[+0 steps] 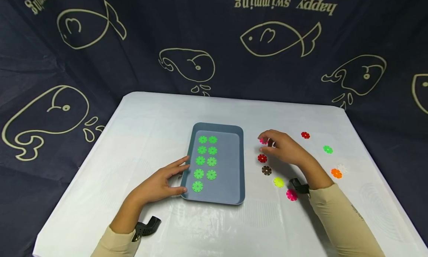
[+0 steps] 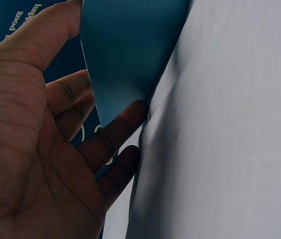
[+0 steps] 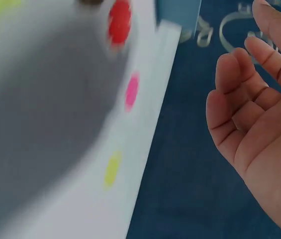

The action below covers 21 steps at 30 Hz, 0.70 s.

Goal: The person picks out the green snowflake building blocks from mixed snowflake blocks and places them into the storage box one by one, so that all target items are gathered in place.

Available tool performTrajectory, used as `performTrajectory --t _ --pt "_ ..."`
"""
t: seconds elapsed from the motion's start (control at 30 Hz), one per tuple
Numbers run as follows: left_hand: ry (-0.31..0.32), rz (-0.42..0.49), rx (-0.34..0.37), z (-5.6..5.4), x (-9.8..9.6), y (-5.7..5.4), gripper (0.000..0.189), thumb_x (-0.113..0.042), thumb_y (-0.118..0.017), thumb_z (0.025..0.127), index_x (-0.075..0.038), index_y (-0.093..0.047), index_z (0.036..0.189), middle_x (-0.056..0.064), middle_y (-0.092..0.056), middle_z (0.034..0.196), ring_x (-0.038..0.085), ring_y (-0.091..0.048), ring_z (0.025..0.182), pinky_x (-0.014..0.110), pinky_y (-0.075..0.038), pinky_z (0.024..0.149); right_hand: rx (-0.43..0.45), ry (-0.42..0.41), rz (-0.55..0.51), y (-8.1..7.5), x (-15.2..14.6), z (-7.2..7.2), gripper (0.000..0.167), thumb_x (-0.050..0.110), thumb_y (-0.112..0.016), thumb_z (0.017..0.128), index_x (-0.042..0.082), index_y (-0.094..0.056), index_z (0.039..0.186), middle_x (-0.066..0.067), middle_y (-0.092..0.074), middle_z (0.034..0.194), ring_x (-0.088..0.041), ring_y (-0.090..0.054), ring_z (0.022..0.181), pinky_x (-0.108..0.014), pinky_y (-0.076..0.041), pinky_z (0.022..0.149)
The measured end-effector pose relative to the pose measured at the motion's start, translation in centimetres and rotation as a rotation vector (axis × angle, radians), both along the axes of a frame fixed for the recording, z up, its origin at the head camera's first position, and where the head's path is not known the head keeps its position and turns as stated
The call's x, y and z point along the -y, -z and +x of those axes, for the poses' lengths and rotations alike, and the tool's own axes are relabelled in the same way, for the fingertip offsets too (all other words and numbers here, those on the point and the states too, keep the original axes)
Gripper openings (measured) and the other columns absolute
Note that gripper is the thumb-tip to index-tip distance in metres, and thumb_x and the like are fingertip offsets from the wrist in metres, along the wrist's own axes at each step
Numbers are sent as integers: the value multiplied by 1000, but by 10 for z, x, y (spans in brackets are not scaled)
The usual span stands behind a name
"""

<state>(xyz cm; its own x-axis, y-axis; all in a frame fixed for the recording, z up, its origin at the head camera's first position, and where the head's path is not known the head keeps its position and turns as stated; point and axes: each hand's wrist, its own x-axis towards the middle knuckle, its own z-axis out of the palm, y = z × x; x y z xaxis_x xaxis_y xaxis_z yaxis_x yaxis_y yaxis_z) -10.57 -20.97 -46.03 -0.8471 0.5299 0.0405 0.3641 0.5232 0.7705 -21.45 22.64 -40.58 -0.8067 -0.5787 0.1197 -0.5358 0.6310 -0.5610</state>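
Note:
A grey-blue tray (image 1: 229, 149) holds several green notched discs (image 1: 211, 161) in two columns along its left half. At the tray's left wall, my left hand (image 1: 157, 184) touches the rim with spread fingers and thumb. The left wrist view shows those fingers against the outer side of the tray (image 2: 130, 55). My right hand (image 1: 282, 147) hovers just right of the tray, fingers loosely bent and holding nothing. Partly behind its fingertips lies a pink disc (image 1: 263, 141). A red disc (image 1: 262, 158) is just nearer. In the right wrist view the palm (image 3: 269, 134) shows bare.
Near the right forearm lie brown (image 1: 266, 170), yellow (image 1: 279, 182) and pink (image 1: 292, 195) discs. Farther right are red (image 1: 305, 135), green (image 1: 328, 149), orange (image 1: 336, 173) and white (image 1: 342, 168) ones. A dark cloth (image 1: 214, 34) with fish drawings hangs behind the white table (image 1: 150, 119).

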Motion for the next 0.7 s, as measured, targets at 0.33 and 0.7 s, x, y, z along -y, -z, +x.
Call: performTrajectory --t 0.33,0.7 --pt "-8 -2 8 2 0 1 77 -48 -77 85 -11 -50 147 -11 -26 161 16 -25 146 46 -31 113 50 289 28 10 -74 0 37 17 -72 93 0 -61 124 -17 -61 105 -30 -59 92 -44 -48 77" --pt "-8 -3 9 1 -1 -1 78 -48 -77 85 -10 -50 147 -11 -26 161 15 -24 146 46 -30 113 109 451 109 18 -144 -5 49 31 -66 97 -2 -53 132 -29 -56 118 -43 -54 104 -56 -45 85"
